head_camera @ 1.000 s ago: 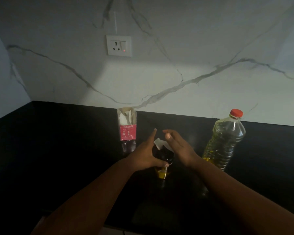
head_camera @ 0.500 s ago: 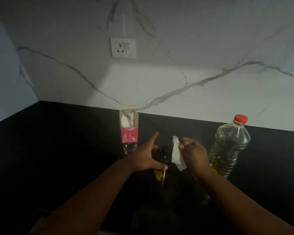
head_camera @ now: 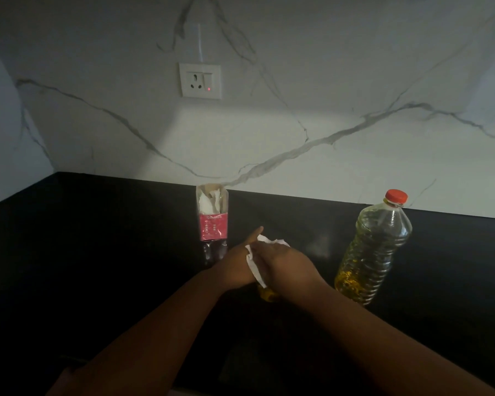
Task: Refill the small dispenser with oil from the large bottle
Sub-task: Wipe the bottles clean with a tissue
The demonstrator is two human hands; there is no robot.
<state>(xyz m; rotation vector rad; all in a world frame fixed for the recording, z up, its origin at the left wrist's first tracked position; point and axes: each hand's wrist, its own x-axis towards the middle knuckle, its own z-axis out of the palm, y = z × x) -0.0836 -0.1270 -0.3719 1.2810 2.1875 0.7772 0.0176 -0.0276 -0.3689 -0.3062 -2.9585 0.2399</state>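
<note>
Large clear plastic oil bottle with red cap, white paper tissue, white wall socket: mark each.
Large clear plastic oil bottle (head_camera: 375,252): head view, mid body.
White paper tissue (head_camera: 255,267): head view, strip between the hands.
White wall socket (head_camera: 200,80): head view, plate centre.

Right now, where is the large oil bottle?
In the head view the large oil bottle stands upright, red cap on, at the right of the black counter, just right of the right hand and clear of it.

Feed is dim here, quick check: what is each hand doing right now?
Left hand: grips the small dispenser, index finger pointing out.
Right hand: presses a white tissue over the dispenser's top; whether its fingers curl round the tissue cannot be told.
</note>
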